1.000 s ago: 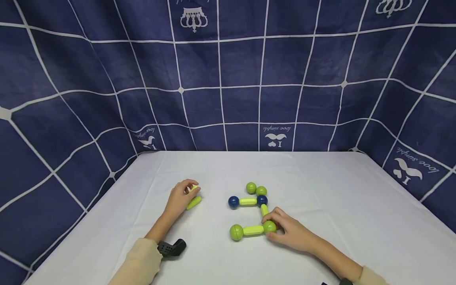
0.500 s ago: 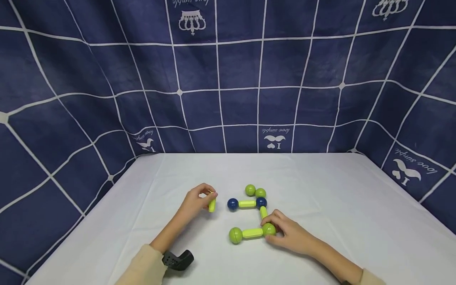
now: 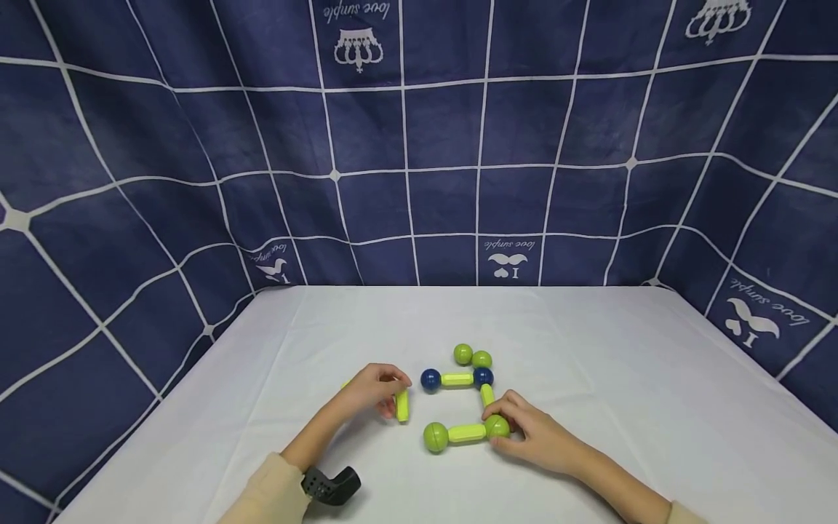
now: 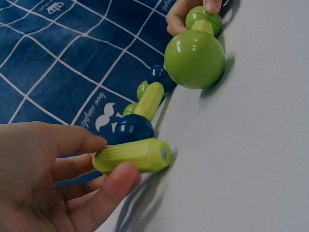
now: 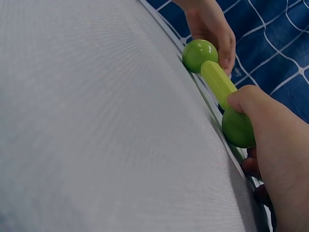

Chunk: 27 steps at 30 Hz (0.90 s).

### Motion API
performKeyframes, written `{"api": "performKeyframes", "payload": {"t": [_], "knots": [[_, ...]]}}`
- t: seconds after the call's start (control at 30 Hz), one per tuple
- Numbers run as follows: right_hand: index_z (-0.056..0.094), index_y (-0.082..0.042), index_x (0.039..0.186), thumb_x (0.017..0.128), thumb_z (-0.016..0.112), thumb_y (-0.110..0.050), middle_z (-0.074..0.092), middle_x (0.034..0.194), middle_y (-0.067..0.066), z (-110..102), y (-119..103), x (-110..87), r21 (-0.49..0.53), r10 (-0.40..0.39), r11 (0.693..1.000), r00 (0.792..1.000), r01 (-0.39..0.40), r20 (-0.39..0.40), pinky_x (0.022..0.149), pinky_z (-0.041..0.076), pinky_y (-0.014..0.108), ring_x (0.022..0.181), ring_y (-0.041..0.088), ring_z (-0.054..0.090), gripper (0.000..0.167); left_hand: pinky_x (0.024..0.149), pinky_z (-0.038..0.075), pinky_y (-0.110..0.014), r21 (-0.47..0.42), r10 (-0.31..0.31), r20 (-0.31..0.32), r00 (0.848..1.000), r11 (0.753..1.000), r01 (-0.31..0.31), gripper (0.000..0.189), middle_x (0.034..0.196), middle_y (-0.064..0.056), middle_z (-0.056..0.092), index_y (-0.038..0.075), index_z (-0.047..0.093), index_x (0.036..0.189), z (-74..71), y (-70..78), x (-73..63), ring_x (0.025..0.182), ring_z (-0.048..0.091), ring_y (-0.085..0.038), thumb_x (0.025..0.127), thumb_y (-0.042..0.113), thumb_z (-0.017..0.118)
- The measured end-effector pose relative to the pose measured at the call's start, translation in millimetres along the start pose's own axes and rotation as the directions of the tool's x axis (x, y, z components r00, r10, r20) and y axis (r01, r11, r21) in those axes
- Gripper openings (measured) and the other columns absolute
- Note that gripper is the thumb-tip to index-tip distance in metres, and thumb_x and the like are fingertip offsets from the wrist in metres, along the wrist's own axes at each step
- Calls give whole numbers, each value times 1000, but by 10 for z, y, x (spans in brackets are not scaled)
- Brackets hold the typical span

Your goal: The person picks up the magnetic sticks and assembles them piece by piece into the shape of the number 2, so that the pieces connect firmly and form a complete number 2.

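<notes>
My left hand (image 3: 372,388) pinches a yellow-green magnetic rod (image 4: 130,155) between thumb and fingers, just left of the assembled pieces. A metal tip shows at the rod's end. My right hand (image 3: 538,435) grips the green ball (image 3: 497,426) at the near right corner of a C-shaped build. From that ball one rod (image 3: 467,434) runs left to another green ball (image 3: 436,437). A second rod (image 3: 487,394) leads back to a blue ball (image 3: 483,376). A further rod (image 3: 457,379) joins it to the left blue ball (image 3: 431,380).
Two loose green balls (image 3: 463,354) sit behind the build. The tip of another rod (image 3: 345,384) peeks out behind my left hand. A white cloth (image 3: 589,349) covers the table, and a blue gridded curtain (image 3: 445,204) surrounds its back and sides.
My left hand has picked up a rod at the left and carried it right and nearer, beside the build's open side. My right hand keeps its grip on the corner ball.
</notes>
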State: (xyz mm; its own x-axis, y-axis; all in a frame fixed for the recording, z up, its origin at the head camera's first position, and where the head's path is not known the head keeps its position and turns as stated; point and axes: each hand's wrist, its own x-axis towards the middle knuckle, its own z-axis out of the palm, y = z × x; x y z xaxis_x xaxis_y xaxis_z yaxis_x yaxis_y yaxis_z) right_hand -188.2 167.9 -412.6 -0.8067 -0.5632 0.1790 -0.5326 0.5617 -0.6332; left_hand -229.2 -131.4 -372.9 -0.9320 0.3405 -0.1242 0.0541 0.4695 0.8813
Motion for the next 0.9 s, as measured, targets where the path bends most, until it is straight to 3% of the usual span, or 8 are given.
{"api": "performKeyframes", "payload": {"t": [0.27,0.37,0.47,0.63,0.73,0.9], "knots": [[54,-28,108,84,61,-36,42,92,-9,5,-4,11,-25,-8,1000,1000,8,-5,63,39,17,76,-1,42,26,56,51,-26,33,-7,62,998,999,5,23,79,-5,56,1,61,101,23,-33,-17,61,56,-10,86,18,60],[54,-28,108,84,61,-36,42,92,-9,-1,-11,21,-28,-6,1000,1000,6,1,64,39,17,76,-1,42,26,58,51,-25,38,-21,130,991,999,16,21,77,-4,56,0,61,100,-9,-11,-57,61,56,-10,84,15,60],[54,-27,108,84,61,-37,42,91,-9,-3,-18,29,-30,-5,1000,1000,5,0,64,40,17,76,0,42,26,59,51,-24,23,-35,243,970,999,30,20,76,-2,56,-1,60,99,-42,9,-101,61,55,-10,83,11,60],[54,-28,107,84,61,-37,42,91,-9,8,-20,27,-28,4,1000,1000,-4,-6,64,40,17,76,0,42,26,64,53,-25,-16,-55,408,911,998,67,20,82,-2,56,-1,58,99,-63,23,-136,65,57,-10,81,7,62],[54,-28,108,84,62,-36,42,92,-9,17,-21,24,-20,3,1000,1000,-3,-9,64,40,18,76,0,42,26,67,54,-27,-21,-74,444,893,995,93,23,84,-3,55,0,56,102,-61,39,-136,68,58,-11,81,5,63],[54,-28,108,84,62,-36,41,91,-9,22,-17,9,-23,8,1000,1000,-8,-12,63,39,18,76,0,41,27,67,53,-28,-16,-101,460,882,992,121,30,78,-4,54,3,52,105,-32,57,-132,67,58,-12,78,2,64]]}}
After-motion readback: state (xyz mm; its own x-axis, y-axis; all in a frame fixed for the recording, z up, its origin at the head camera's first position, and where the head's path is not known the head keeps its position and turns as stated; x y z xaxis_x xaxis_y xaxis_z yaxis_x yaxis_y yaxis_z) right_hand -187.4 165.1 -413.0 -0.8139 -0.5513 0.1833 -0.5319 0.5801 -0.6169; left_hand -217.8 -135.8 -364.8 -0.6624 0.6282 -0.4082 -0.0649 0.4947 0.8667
